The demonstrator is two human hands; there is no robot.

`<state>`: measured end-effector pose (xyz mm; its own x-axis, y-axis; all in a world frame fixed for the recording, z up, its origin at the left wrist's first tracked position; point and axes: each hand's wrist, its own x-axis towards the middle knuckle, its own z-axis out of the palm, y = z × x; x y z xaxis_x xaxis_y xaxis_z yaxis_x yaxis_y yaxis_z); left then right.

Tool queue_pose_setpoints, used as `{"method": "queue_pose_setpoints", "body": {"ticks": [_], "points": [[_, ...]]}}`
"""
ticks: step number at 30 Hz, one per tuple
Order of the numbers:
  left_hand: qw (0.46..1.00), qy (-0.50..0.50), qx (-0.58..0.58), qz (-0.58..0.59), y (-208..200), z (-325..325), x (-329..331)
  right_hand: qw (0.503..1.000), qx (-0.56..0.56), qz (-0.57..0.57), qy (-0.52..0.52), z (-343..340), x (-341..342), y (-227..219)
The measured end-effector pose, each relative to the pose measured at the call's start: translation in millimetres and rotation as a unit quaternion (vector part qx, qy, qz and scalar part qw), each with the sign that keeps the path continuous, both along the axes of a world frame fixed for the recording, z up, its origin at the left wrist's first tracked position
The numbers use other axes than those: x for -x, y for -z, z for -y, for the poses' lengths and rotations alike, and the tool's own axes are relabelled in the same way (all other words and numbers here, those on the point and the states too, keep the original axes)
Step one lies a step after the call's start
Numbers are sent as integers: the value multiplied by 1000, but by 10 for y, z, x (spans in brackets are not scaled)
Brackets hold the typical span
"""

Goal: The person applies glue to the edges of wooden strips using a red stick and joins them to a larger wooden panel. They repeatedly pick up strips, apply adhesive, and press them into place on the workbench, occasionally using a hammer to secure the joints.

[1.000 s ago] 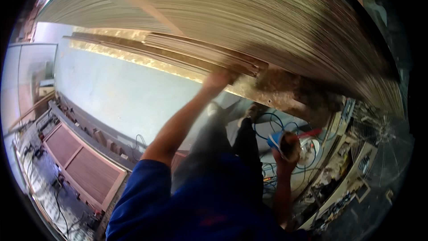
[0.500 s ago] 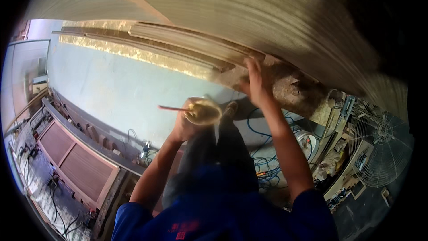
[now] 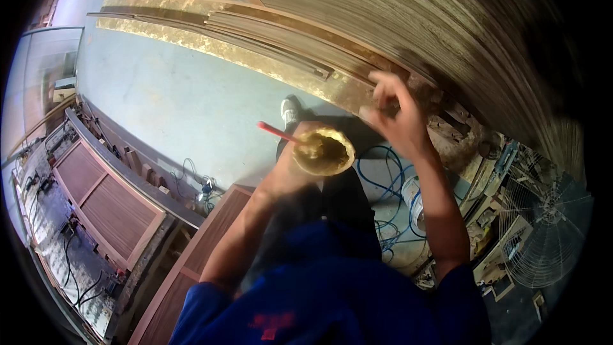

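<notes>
- Left forearm slants up from lower left; the left hand (image 3: pixel 281 177) is wrapped around the cup (image 3: pixel 324 169), which sits before the body, above the legs, mouth upward.
- A red stick (image 3: pixel 276 130) leans over the cup's left rim, its inner end hard to make out.
- The right hand (image 3: pixel 403 121) is raised near the boards (image 3: pixel 287 38), fingers loosely curled, thumb apart.
- Left fingers are mostly hidden by the cup; right fingertips blur.
- The panel (image 3: pixel 396 19) is cut off above.
</notes>
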<state>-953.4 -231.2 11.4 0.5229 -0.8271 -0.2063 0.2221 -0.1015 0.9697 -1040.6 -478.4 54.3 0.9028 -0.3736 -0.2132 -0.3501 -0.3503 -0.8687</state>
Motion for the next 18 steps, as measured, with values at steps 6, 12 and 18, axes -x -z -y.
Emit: {"method": "queue_pose_setpoints", "body": {"ticks": [6, 12, 18], "points": [[975, 203, 23, 82, -280, 358, -170, 979, 80, 111, -153, -452, -110, -668], [990, 55, -29, 126, -99, 411, 94, 987, 118, 105, 33, -496, 274, -820], [980, 62, -59, 179, 14, 434, -40, 982, 140, 126, 5, -551, 525, -891]]}}
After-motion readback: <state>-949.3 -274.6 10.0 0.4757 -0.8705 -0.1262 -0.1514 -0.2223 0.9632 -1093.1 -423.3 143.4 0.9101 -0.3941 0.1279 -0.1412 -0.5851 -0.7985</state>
